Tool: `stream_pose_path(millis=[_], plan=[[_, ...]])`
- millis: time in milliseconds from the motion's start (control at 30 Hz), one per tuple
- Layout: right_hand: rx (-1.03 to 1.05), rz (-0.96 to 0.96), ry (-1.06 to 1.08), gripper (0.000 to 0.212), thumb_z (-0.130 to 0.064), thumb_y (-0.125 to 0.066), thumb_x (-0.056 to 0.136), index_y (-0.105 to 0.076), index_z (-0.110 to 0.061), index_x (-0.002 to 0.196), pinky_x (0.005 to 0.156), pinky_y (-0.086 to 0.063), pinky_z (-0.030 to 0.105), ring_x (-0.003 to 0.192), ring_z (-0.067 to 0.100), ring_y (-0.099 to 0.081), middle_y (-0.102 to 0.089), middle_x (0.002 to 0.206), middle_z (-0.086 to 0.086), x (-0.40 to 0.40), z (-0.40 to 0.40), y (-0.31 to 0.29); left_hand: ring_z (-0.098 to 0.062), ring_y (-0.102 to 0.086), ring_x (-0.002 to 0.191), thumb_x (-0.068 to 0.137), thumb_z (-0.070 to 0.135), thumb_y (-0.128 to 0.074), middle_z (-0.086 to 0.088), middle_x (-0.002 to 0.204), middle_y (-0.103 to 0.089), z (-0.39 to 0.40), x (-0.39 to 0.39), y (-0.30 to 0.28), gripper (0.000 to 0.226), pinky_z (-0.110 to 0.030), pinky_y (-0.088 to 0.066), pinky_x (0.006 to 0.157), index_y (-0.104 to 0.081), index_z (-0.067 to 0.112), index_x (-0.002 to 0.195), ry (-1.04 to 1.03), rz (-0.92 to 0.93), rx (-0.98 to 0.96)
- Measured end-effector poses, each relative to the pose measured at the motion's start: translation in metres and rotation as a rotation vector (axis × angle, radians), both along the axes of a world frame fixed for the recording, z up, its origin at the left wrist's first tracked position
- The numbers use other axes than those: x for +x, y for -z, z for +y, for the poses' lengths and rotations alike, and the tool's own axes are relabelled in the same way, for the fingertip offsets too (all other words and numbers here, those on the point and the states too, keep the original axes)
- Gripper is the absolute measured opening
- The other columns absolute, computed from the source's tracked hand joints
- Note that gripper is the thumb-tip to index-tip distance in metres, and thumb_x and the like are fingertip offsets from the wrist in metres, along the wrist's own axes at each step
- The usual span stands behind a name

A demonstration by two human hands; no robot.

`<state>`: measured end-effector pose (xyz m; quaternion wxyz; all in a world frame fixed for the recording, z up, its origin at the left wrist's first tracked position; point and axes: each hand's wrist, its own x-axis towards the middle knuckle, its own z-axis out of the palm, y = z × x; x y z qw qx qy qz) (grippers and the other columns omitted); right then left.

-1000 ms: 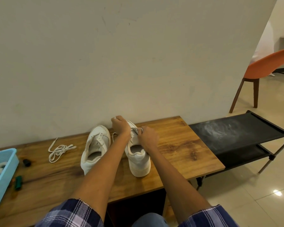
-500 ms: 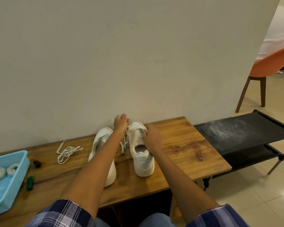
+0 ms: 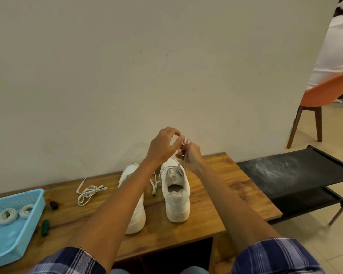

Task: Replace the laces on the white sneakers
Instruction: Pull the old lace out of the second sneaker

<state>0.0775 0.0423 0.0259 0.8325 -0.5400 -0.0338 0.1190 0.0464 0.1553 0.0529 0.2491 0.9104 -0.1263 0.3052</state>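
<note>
Two white sneakers stand heel-toward-me on the wooden table (image 3: pixel 216 204). The right sneaker (image 3: pixel 176 196) has a white lace (image 3: pixel 179 165) running up from its eyelets to my hands. My left hand (image 3: pixel 162 147) and my right hand (image 3: pixel 191 155) are raised together above the shoe's toe, both pinching the lace. My left forearm partly hides the left sneaker (image 3: pixel 136 210). A slack stretch of lace (image 3: pixel 154 184) hangs between the two shoes.
A loose white lace (image 3: pixel 88 191) lies left of the shoes. The blue basket (image 3: pixel 18 234) at the left edge holds two coiled laces. Small dark and green items (image 3: pixel 46 227) lie beside it. A black rack (image 3: pixel 297 178) and an orange chair (image 3: pixel 325 97) stand to the right.
Both hands rose from the right sneaker's tongue to above its toe, drawing the lace upward. The camera view shifted, showing more of the basket.
</note>
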Motion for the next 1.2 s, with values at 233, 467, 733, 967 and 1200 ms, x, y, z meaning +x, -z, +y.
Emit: stream_pose_path(millis=[233,467,733,967,1200], plan=[[0.151,0.165,0.094,0.032,-0.001,-0.027,0.093,-0.058,-0.008,0.089,0.033,-0.026,0.015,0.045,0.010,-0.044,-0.054,0.069,0.004,0.018,-0.034,-0.008,-0.021,-0.060,0.092,0.090,0.034,-0.054,0.001,0.093,-0.060,0.006,0.006,0.034,0.024,-0.026,-0.041,0.070,-0.058,0.013,0.101,-0.387,0.461,-0.165],[-0.638,-0.167,0.092,0.035,-0.025,-0.035,0.093,-0.065,-0.007,0.095,0.054,-0.045,0.025,0.067,0.020,-0.056,-0.063,0.078,0.009,0.033,-0.042,0.005,-0.023,-0.060,0.086,0.088,0.035,-0.053,-0.007,0.102,-0.067,0.007,0.006,0.082,0.031,-0.029,-0.040,0.066,-0.064,0.009,0.099,-0.529,0.724,-0.151],[-1.561,-0.576,-0.151,0.039,-0.045,-0.059,0.085,-0.064,-0.018,0.113,0.082,-0.046,0.031,0.102,0.019,-0.060,-0.065,0.109,-0.002,0.021,0.012,0.040,-0.029,-0.064,0.094,0.091,0.039,-0.051,-0.011,0.104,-0.068,0.016,0.011,0.082,0.037,-0.032,-0.047,0.073,-0.064,0.008,0.105,-0.484,0.774,-0.152],[-1.555,-0.488,-0.062,0.022,-0.022,-0.059,0.091,-0.064,-0.007,0.106,0.077,-0.049,0.031,0.096,0.024,-0.063,-0.066,0.104,0.008,0.025,0.031,0.053,-0.035,-0.066,0.089,0.090,0.035,-0.054,-0.019,0.097,-0.069,0.021,0.010,0.093,0.040,-0.036,-0.050,0.074,-0.066,-0.003,0.097,-0.464,0.695,-0.262],[-0.325,0.229,0.101,0.012,0.001,-0.055,0.086,-0.061,0.004,0.096,0.048,-0.043,0.023,0.071,0.018,-0.055,-0.062,0.085,0.010,0.031,0.004,0.035,-0.035,-0.065,0.090,0.087,0.027,-0.056,-0.020,0.095,-0.069,0.023,0.008,0.096,0.033,-0.038,-0.051,0.076,-0.067,-0.004,0.092,-0.470,0.678,-0.294]])
